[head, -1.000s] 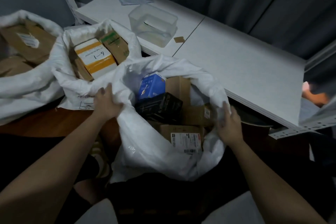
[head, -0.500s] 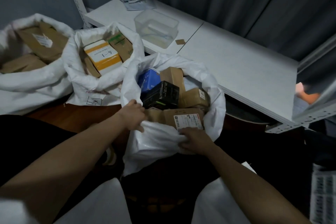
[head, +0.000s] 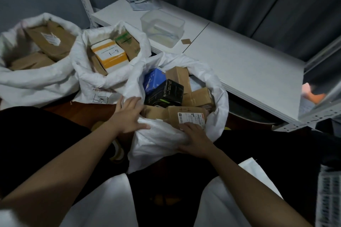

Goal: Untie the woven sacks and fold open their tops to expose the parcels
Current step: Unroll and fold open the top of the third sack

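Along the far side of your view, the white shelf board (head: pixel 239 61) runs diagonally and carries a clear plastic tub (head: pixel 162 27) near its upper end. Below it, three white woven sacks stand side by side with their tops rolled open. At the left, the left sack (head: pixel 36 83) exposes brown cardboard parcels. Beside it and touching it, the middle sack (head: pixel 88 77) exposes a white-and-orange box (head: pixel 110 56) marked 1-6. Directly ahead of you, the near sack (head: pixel 158 140) touches the middle sack and exposes a blue box (head: pixel 154 79), a black box (head: pixel 166 94) and several brown cartons; the nearest labelled carton (head: pixel 188 116) lies against the front rim. Your left hand (head: pixel 129 116) rests on the near-left rim of this sack, fingers extended and slightly spread, thumb pointing across the folded fabric. Your right hand (head: pixel 195 140) presses on the front fold of the same sack, thumb lying along the fabric; its fingertips reach the labelled carton, and you cannot tell whether they pinch the fabric.
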The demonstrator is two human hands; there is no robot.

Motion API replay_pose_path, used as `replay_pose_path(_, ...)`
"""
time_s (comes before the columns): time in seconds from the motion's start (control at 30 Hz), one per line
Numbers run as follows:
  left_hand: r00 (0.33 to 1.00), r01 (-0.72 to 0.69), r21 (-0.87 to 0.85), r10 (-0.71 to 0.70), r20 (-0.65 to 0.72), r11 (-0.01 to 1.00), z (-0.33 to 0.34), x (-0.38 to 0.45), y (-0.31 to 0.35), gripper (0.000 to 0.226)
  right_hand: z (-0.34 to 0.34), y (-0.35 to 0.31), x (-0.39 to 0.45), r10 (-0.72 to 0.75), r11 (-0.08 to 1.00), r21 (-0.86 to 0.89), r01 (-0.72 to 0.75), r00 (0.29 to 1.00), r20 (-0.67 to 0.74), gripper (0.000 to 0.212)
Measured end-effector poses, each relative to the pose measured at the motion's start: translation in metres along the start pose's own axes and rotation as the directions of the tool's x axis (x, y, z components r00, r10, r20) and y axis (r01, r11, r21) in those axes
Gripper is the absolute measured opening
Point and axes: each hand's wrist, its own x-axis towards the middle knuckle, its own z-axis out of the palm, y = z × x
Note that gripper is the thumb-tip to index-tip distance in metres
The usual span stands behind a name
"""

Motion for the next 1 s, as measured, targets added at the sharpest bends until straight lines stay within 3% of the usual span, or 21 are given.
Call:
replay_pose_path(0.1, 0.936, 0.178, -0.402, -0.28, -0.211, 0.898, 0.007, -0.005, 0.007, 0.096, -0.002, -0.014, 0.006, -0.058, 0.992, 0.109, 0.065, 0.996, -0.071, 0.078)
replay_pose_path(0.17, 0.81, 0.297, -0.717, -0.564, -0.16, 0.63, 0.01, -0.004, 0.011, 0.092, -0.001, -0.026, 0.011, -0.082, 0.987, 0.129, 0.096, 0.991, -0.106, 0.075)
replay_pose_path(0.23, 0.718, 0.384, -0.888, -0.686, 0.115, 0.253, 0.02, 0.002, 0.007, 0.094, 0.003, -0.038, 0.016, -0.11, 0.978, 0.162, 0.133, 0.983, -0.144, 0.065)
replay_pose_path(0.3, 0.721, 0.419, -0.905, -0.576, 0.385, -0.081, 0.032, 0.007, 0.006, 0.09, 0.006, -0.049, 0.02, -0.163, 0.964, 0.183, 0.193, 0.972, -0.167, 0.056)
replay_pose_path(0.33, 0.754, 0.388, -0.902, -0.498, 0.429, -0.189, 0.037, 0.009, 0.009, 0.082, 0.009, -0.053, 0.022, -0.186, 0.957, 0.195, 0.216, 0.969, -0.161, 0.05)
replay_pose_path(0.43, 0.815, 0.248, -0.922, -0.452, 0.364, -0.295, 0.032, 0.015, 0.018, 0.055, 0.014, -0.058, 0.027, -0.151, 0.941, 0.271, 0.204, 0.968, -0.202, 0.038)
replay_pose_path(0.53, 0.87, 0.082, -0.843, -0.374, 0.321, -0.532, 0.024, 0.019, 0.016, 0.052, 0.015, -0.066, 0.032, 0.02, 0.868, 0.481, 0.122, 0.96, -0.279, 0.062)
replay_pose_path(0.6, 0.907, 0.045, -0.753, -0.289, 0.306, -0.657, 0.019, 0.018, 0.015, 0.056, 0.02, -0.074, 0.038, 0.096, 0.845, 0.531, 0.062, 0.959, -0.265, 0.082)
replay_pose_path(0.63, 0.9, 0.067, -0.741, -0.281, 0.334, -0.668, 0.021, 0.019, 0.016, 0.06, 0.023, -0.077, 0.041, 0.132, 0.859, 0.512, -0.007, 0.969, -0.208, 0.084)
replay_pose_path(0.7, 0.834, 0.15, -0.781, -0.347, 0.429, -0.606, 0.021, 0.024, 0.022, 0.069, 0.025, -0.078, 0.048, 0.164, 0.912, 0.395, -0.111, 0.981, -0.102, 0.064)
replay_pose_path(0.8, 0.628, 0.442, -0.843, -0.566, 0.535, -0.306, 0.027, 0.029, 0.03, 0.115, 0.026, -0.08, 0.058, 0.084, 0.996, 0.024, -0.081, 0.979, -0.185, 0.027)
replay_pose_path(0.83, 0.628, 0.478, -0.837, -0.563, 0.537, -0.265, 0.031, 0.029, 0.035, 0.121, 0.029, -0.082, 0.06, 0.03, 0.992, -0.11, -0.054, 0.977, -0.212, 0.022)
replay_pose_path(0.93, 0.691, 0.44, -0.859, -0.511, 0.511, -0.263, 0.042, 0.03, 0.047, 0.091, 0.048, -0.077, 0.059, -0.088, 0.981, -0.188, 0.057, 0.983, -0.162, 0.025)
replay_pose_path(1.0, 0.698, 0.397, -0.9, -0.578, 0.423, -0.18, 0.051, 0.036, 0.042, 0.056, 0.048, -0.069, 0.05, -0.151, 0.98, -0.143, 0.139, 0.986, -0.078, 0.048)
